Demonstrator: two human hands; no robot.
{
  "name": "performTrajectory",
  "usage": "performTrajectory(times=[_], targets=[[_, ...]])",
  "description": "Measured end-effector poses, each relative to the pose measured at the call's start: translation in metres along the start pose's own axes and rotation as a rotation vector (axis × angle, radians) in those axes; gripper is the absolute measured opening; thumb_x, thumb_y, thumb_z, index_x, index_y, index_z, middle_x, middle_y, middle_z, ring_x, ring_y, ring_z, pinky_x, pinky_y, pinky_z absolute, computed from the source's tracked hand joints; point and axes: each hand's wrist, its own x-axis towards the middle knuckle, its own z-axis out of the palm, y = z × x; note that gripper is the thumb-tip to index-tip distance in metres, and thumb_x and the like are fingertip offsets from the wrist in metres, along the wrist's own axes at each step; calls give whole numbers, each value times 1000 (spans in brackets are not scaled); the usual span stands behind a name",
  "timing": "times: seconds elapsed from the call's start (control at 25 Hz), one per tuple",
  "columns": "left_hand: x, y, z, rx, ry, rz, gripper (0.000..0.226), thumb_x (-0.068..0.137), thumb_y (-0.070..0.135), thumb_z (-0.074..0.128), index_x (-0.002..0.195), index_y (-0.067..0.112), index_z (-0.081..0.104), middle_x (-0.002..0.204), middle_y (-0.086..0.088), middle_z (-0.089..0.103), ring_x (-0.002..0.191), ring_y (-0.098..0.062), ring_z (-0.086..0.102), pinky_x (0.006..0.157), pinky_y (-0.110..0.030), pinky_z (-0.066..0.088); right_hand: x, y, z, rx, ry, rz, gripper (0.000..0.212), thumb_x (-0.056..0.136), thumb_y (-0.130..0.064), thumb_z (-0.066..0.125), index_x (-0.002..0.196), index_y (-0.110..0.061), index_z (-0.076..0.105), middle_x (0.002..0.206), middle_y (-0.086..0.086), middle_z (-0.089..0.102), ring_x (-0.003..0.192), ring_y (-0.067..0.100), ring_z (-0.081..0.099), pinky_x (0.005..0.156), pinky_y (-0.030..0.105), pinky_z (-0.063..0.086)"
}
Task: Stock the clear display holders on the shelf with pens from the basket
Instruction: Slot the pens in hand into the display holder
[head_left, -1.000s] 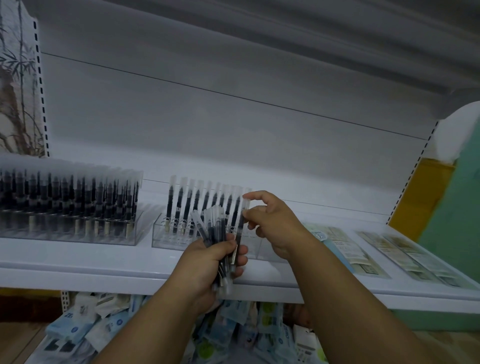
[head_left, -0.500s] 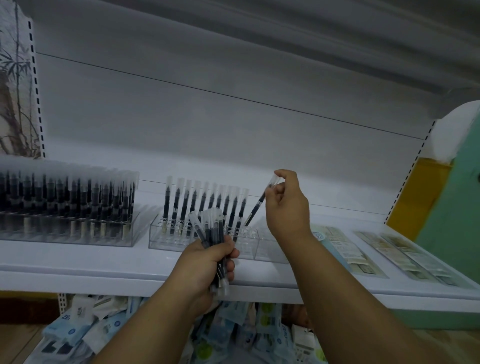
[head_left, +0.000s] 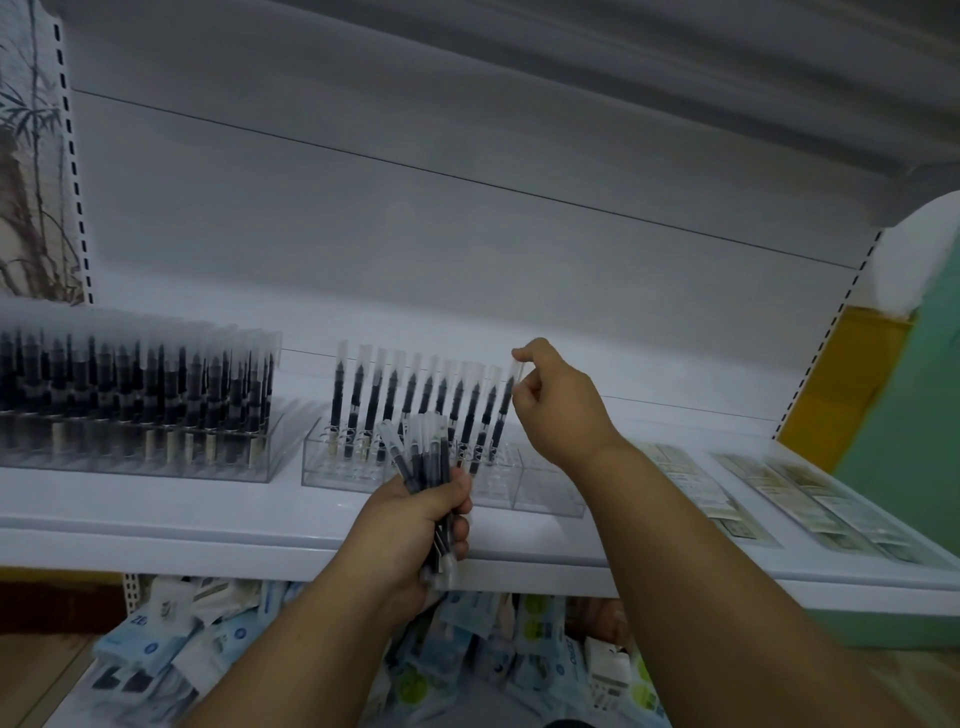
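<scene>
My left hand (head_left: 415, 525) grips a bundle of black pens (head_left: 423, 467) with clear caps, held in front of the white shelf (head_left: 156, 525). My right hand (head_left: 558, 400) pinches the clear cap of one pen (head_left: 506, 410) that stands upright at the right end of the pen row in the middle clear holder (head_left: 540, 493). That holder has a row of upright pens along its back; its right part shows bare slots. A second clear holder (head_left: 135, 415) to the left is packed with pens. No basket is in view.
Flat packets of stationery (head_left: 691, 488) lie on the shelf to the right of the holder. Below the shelf, a heap of blue, white and green packets (head_left: 156, 654) fills the lower level. A perforated upright (head_left: 826, 332) bounds the shelf on the right.
My right hand took one pen from the bundle, lifted it tilted to the right, and now holds it upright at the right end of the row in the middle holder. My left hand stayed put.
</scene>
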Motion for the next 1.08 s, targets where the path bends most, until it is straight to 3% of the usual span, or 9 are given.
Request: performTrajectory(times=[0.24,0.36,0.44,0.48,0.6,0.68,0.88,1.0,1.08], targets=[[-2,0,2,-23,2,-7,13,91,8,64,103,2,62,64,-7,56,48,-14,48,42,-25,40,6,-10,3,-128,-110,-6,20,98,-17,54,118,-14,53,85,7,63,73,23,57,69,34,50],[-5,2,2,-16,6,6,14,91,9,65,102,2,63,65,-7,56,48,-14,47,43,-24,40,-3,-12,9,-158,44,18,32,99,-24,52,130,-21,50,104,1,57,79,16,54,70,29,45],[-5,3,3,-14,7,9,14,90,8,65,103,1,63,65,-7,56,48,-14,47,43,-24,40,-17,-18,10,-72,151,25,29,98,-32,53,127,-28,51,102,-6,57,78,11,54,69,28,43],[-5,4,3,-5,6,9,13,90,7,65,102,2,63,64,-7,56,48,-15,47,43,-24,41,-22,-23,11,44,92,58,26,97,-37,55,122,-31,53,95,-7,60,75,10,57,67,29,46],[-7,2,6,29,-7,8,9,90,9,66,95,2,62,64,-8,55,49,-16,48,43,-25,41,-30,-38,17,279,-285,162,24,91,-38,66,112,-28,61,76,-5,61,68,12,60,68,32,53],[-8,0,8,37,-9,10,13,90,15,67,92,3,62,66,-10,57,50,-17,50,44,-27,43,-30,-40,18,315,-323,171,22,89,-28,70,109,-22,63,71,-3,59,66,13,58,70,33,51],[-6,8,8,-43,6,-10,26,93,24,63,102,0,67,70,-13,66,53,-19,56,48,-26,47,-31,-34,18,597,-103,301,25,86,-23,74,105,-23,57,69,3,61,62,14,58,61,31,50],[-5,8,8,-27,51,-17,22,93,19,64,100,-2,64,68,-13,67,49,-17,55,45,-25,46,-23,-28,5,610,239,337,22,87,-24,73,101,-21,56,73,6,65,64,12,61,61,26,49],[-5,6,6,-28,79,-21,18,92,17,66,99,1,63,65,-12,66,47,-17,53,44,-25,46,-14,-18,-10,551,487,295,19,89,-23,70,100,-23,54,74,2,62,66,7,60,62,14,47]])
